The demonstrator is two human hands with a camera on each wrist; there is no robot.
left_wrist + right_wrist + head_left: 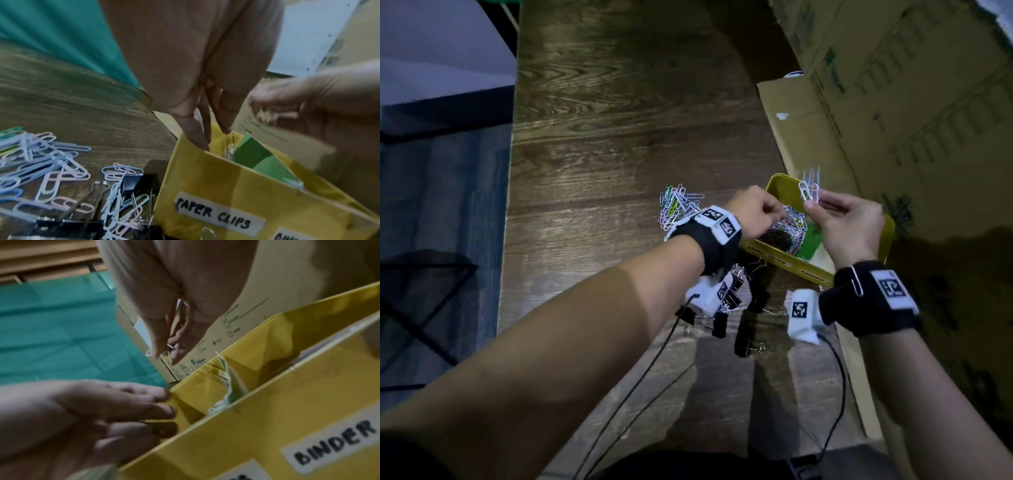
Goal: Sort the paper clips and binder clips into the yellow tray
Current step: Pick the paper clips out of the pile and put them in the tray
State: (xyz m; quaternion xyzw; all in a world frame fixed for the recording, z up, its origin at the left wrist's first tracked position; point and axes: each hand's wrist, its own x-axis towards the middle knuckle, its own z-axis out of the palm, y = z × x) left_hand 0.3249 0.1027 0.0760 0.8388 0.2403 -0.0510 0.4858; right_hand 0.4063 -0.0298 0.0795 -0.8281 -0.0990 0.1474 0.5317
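- Right hand (847, 222) pinches a few thin wire paper clips (809, 192) above the tray (791, 260).
- Left hand (755, 209), fingers curled, grip unclear, over the tray's clip heap.
- Yellow tray at 3 o'clock; loose pastel clips (681, 205) at 12; black binder clips (726, 308) at 6.

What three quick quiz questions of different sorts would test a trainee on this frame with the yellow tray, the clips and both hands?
1. True or false: the right hand pinches a small bunch of white wire paper clips above the yellow plastic tray.
2. Multiple choice: the black metal binder clips lie A) in the tray; B) on the dark wooden table, by the tray's near wall; C) on the brown cardboard box.
3. Fill in: the handwritten label below the left hand reads "____ CLIPS".

Key: 1 true; 2 B; 3 PAPER.
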